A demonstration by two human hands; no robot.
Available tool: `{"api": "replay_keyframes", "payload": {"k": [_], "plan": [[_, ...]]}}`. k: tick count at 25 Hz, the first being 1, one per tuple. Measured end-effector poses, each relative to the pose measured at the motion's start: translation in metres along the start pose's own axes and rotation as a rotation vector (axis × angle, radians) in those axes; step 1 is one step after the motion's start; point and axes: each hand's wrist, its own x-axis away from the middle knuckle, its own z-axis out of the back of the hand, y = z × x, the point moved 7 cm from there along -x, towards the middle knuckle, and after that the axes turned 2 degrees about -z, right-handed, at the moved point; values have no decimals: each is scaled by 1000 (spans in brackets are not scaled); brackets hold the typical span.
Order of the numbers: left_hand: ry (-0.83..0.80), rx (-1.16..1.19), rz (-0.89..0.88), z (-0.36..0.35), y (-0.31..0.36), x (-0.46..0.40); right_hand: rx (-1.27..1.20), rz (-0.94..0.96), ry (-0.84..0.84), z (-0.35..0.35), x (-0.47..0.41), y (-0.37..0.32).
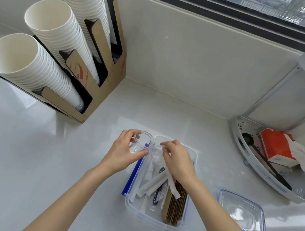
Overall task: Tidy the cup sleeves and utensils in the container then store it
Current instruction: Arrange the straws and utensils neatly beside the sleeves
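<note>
Head view, surroundings: a cardboard cup holder (99, 95) with three slanted stacks of white paper cups (43, 54) stood at the upper left of the frame; a white corner rack (270, 174) with an orange tissue pack (276, 146) sat at the right edge; the pale counter (21, 154) ran under everything.
Lid: a clear lid (241, 215) with blue trim lay flat at the lower right, just beside the container and apart from it.
Container: a clear plastic container (152, 222) with blue clips sat at lower centre, open.
Contents: brown corrugated cup sleeves (177, 207) stood on edge along its right side; white wrapped straws (153, 183) and a black utensil (158, 194) lay mixed at its middle.
Left hand: the left hand (124, 150) curled around a clear plastic cup (141, 141) at the container's upper-left corner, fingers wrapped on its wall.
Right hand: the right hand (177, 157) hovered over the container's far end, fingertips pinched on a clear wrapper (156, 152) beside the cup.
</note>
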Motion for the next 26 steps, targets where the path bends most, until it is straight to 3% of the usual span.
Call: {"api": "replay_keyframes", "payload": {"k": [5, 9, 12, 20, 26], "plan": [[14, -9, -26, 2, 6, 5, -308, -77, 138, 42, 6, 6], [-11, -9, -84, 0, 17, 13, -585, -129, 7, 64, 20, -1], [-71, -23, -157, -8, 30, 19, -511, -107, -95, 61, 28, -15], [-127, -6, -296, -21, 47, 29, -134, -89, -128, 32, 28, -28], [-148, 21, -301, -24, 48, 34, -215, -133, -191, 23, 30, -24]]}}
